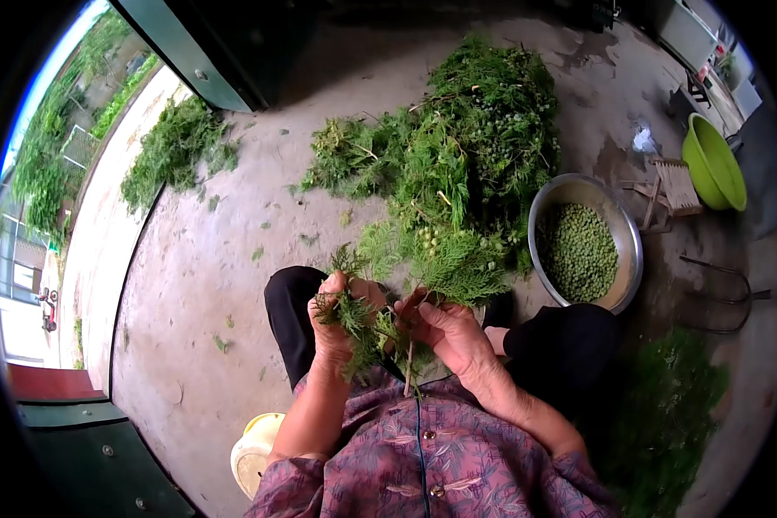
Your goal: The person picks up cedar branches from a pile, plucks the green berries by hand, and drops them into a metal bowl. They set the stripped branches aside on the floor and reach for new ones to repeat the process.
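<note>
A leafy evergreen branch [364, 332] is held in front of my chest, its bare brown stem pointing down toward me. My left hand [328, 335] is closed round its feathery sprigs. On the other side my right hand [457, 338] pinches the branch near the stem, thumb against fingers. Beyond my hands a large heap of cut evergreen branches [492, 112] lies on the concrete floor, with small pale green cones among the leaves. To its right stands a wide metal basin [635, 259] partly filled with round green cones [582, 250].
More cut greenery lies at the far left [177, 147] and the near right [665, 414]. A small wooden stool [678, 186], a lime-green tub [708, 164] and a bent metal frame [725, 302] stand at right. A pale yellow bucket [255, 445] is by my left elbow.
</note>
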Demonstrator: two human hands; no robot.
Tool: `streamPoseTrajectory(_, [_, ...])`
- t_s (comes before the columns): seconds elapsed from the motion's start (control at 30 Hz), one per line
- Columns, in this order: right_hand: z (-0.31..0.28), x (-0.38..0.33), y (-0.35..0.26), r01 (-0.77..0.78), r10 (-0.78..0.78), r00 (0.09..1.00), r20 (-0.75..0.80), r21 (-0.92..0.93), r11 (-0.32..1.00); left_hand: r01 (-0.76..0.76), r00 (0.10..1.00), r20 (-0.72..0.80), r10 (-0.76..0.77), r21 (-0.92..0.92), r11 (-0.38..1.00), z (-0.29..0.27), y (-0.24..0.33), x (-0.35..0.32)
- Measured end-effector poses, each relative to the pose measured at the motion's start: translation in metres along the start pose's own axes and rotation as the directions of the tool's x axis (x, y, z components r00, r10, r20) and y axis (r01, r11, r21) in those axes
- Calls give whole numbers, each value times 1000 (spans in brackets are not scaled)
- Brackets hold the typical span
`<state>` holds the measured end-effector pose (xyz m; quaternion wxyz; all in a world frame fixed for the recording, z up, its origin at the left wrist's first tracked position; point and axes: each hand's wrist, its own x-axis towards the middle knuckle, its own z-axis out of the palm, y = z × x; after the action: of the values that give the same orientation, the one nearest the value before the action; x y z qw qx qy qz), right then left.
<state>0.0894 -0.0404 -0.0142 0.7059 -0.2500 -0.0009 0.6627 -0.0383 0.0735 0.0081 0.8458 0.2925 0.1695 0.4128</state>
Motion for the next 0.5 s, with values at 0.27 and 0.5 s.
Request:
streamPoseTrajectory(0.27, [-8,5,-6,-28,26,999,-31,-73,997,11,815,-367,449,784,620,21,26,11])
streamPoseTrajectory(0.5, [-3,4,4,117,-116,993,23,-327,938,-247,940,251,231,968,-48,59,22,-5])
